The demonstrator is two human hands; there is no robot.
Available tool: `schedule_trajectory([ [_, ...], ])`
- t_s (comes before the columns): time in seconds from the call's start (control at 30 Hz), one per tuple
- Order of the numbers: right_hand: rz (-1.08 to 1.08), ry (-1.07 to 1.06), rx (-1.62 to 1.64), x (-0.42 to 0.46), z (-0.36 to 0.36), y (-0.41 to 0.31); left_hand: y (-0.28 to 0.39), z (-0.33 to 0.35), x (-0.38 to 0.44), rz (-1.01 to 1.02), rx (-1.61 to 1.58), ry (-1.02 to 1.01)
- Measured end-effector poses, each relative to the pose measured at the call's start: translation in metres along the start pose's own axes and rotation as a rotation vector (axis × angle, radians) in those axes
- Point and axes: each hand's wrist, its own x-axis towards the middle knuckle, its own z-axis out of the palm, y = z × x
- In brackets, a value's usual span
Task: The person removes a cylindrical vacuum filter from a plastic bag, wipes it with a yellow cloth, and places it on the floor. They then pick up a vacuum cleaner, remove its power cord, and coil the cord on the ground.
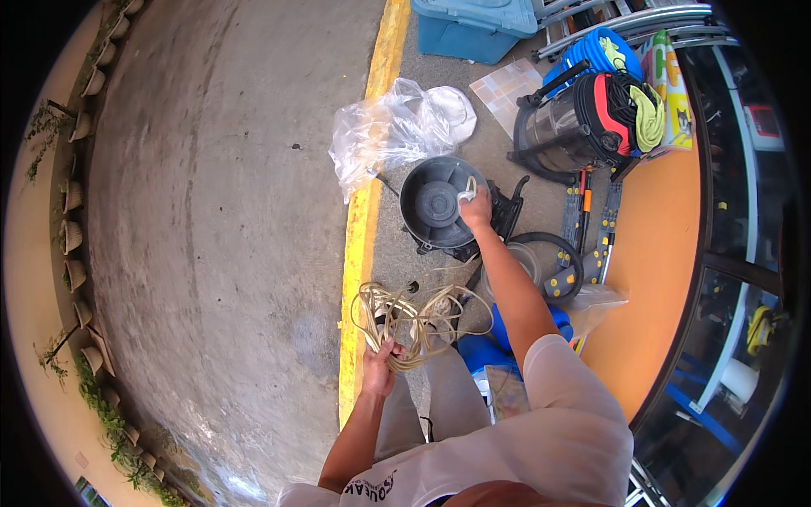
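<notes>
My left hand (380,367) grips a loosely coiled bundle of cream electrical cord (405,360) in front of my shins. Some of its loops spread out to the right over my feet. My right arm is stretched forward, and my right hand (476,208) holds a small white fitting (467,195) with a short loop of cord at it. The fitting may be a plug or a socket; my fingers cover part of it. It is over the right side of a dark grey round plastic tub (437,201). Black plastic parts (507,212) lie beside and under the tub.
Clear plastic sheeting (386,133) lies across the yellow kerb (360,253). A wet-dry vacuum (570,120) stands at the right, its black hose (573,253) nearer me. Blue containers (485,352) sit by my right leg. A blue lidded bin (469,41) and ladders (627,28) are farther off.
</notes>
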Motion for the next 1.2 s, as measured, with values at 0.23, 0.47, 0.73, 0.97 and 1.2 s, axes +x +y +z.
schedule_trajectory([
  [0.23,0.515,-0.782,0.511,0.06,-0.002,0.005,0.003,-0.01,0.0,0.079,0.152,0.061],
  [0.47,0.316,-0.667,0.852,0.072,-0.063,0.015,0.004,-0.026,0.001,0.075,0.373,0.093],
  [0.73,0.36,0.163,1.01,0.067,-0.049,0.033,0.006,-0.03,-0.005,0.026,0.648,0.111],
  [0.97,0.478,0.037,0.969,0.069,-0.053,0.007,0.0,-0.043,-0.022,-0.001,0.758,0.208],
  [1.2,0.378,-0.165,1.452,0.071,-0.073,0.022,-0.016,-0.051,-0.026,0.0,0.819,0.178],
])
